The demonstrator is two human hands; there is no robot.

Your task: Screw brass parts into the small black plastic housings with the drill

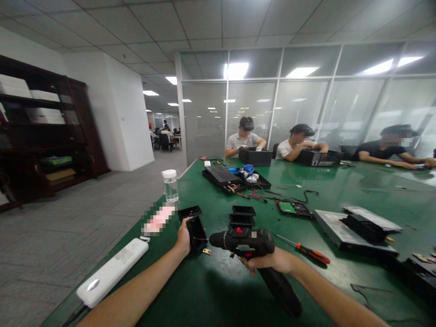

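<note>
My right hand is wrapped round the grip of a black cordless drill, whose nose points left. In my left hand a black rectangular frame-like part is held tilted up off the table. The drill's thin bit reaches to the face of that part; whether it sits in a screw I cannot tell. Just below the part lies a small gold-coloured piece. Another black part rests behind my left hand. Two similar black parts, a far one and a near one, lie behind the drill.
On the green table lie a white power strip, a clear bottle, an orange-black screwdriver, a green circuit board, a silver metal case and a black device with cables. Several people sit along the far side.
</note>
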